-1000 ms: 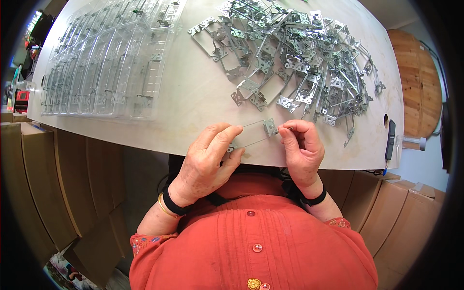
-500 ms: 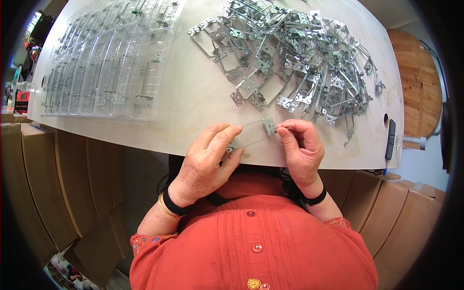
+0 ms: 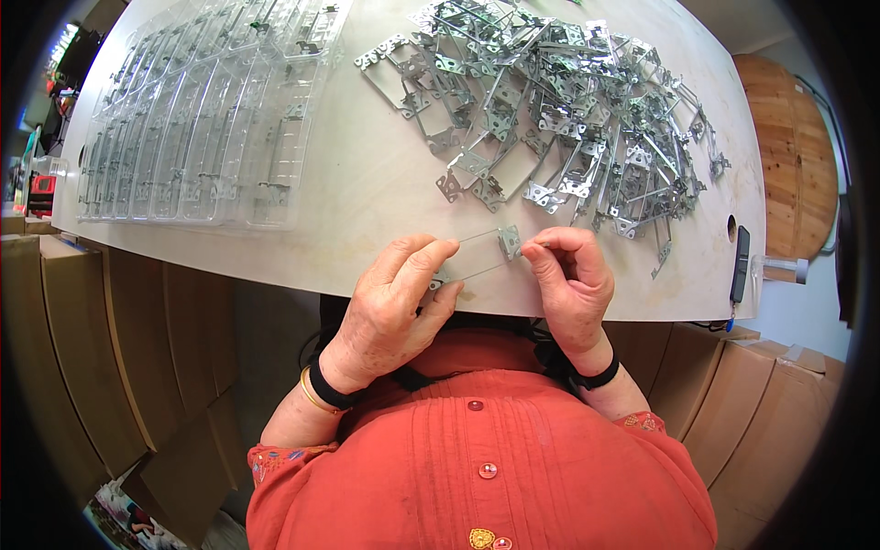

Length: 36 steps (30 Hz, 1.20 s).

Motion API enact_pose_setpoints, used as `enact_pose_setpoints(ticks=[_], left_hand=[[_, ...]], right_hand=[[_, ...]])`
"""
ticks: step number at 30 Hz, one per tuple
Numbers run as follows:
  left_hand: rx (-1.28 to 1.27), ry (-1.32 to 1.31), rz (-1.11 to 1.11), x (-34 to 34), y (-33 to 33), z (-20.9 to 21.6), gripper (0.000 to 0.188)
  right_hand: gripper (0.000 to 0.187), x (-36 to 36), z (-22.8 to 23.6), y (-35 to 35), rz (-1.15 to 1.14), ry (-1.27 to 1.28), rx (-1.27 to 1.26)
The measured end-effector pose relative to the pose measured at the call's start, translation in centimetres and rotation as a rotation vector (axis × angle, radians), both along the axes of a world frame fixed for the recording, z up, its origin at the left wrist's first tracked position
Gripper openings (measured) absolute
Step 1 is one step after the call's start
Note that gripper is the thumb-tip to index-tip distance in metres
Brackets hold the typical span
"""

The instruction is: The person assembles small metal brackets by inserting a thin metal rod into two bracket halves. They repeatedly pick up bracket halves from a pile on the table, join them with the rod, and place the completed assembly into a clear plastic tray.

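Observation:
Near the front edge of the table, my left hand (image 3: 400,291) grips one end of a metal frame (image 3: 508,243). Two thin rods run from that end to a small flat plate with holes on the right. The fingers cover most of the held end. My right hand (image 3: 573,278) is closed in a pinch beside the right plate, thumb and forefinger against its edge. Whatever lies between those fingertips is hidden. Beyond my hands a tangled heap of similar silvery metal frames (image 3: 587,119) spreads over the table.
A clear plastic tray (image 3: 247,174) with long compartments holds more metal parts at the left. The pale table (image 3: 367,165) has a dark device (image 3: 741,266) at its right edge. Cardboard boxes (image 3: 69,339) stand below on both sides, and a round wooden board (image 3: 784,156) leans at right.
The small pin-like piece that showed at my right fingertips is no longer visible. Those fingertips have shifted very slightly left, up to the plate. My left hand and the frame stay put.

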<state>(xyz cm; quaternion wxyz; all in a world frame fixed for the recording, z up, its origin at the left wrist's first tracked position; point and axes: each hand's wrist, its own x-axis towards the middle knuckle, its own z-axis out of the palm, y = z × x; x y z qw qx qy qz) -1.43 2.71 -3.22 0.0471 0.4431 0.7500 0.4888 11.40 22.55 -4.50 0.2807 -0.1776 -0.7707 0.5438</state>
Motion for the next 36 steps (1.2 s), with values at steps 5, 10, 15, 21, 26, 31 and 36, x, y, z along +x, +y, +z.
enact_pose_setpoints(ticks=[5,10,15,21,26,31,36], left_hand=[[-0.002,-0.013,0.002,0.1,-0.1,0.0,0.048],[-0.017,-0.02,-0.002,0.0,0.0,0.2,0.048],[-0.023,-0.035,-0.013,0.0,0.1,0.2,0.047],[-0.02,-0.016,-0.055,0.2,-0.1,0.3,0.037],[-0.026,0.129,-0.075,0.4,0.4,0.9,0.026],[-0.011,0.107,-0.062,0.7,0.5,1.3,0.019],[-0.044,-0.103,-0.014,0.6,0.3,2.1,0.009]], right_hand=[[0.011,-0.3,0.3,0.1,0.043,-0.023,0.059],[0.01,-0.3,0.2,0.1,0.027,-0.009,0.05],[0.011,0.1,0.0,0.0,-0.013,0.004,-0.079],[0.012,0.3,0.1,-0.1,-0.019,0.045,-0.092],[0.013,0.4,-0.2,0.2,0.034,0.081,0.072],[0.012,0.5,-0.1,0.2,0.013,0.108,-0.076],[0.011,0.6,0.0,0.3,0.031,0.091,-0.115]])
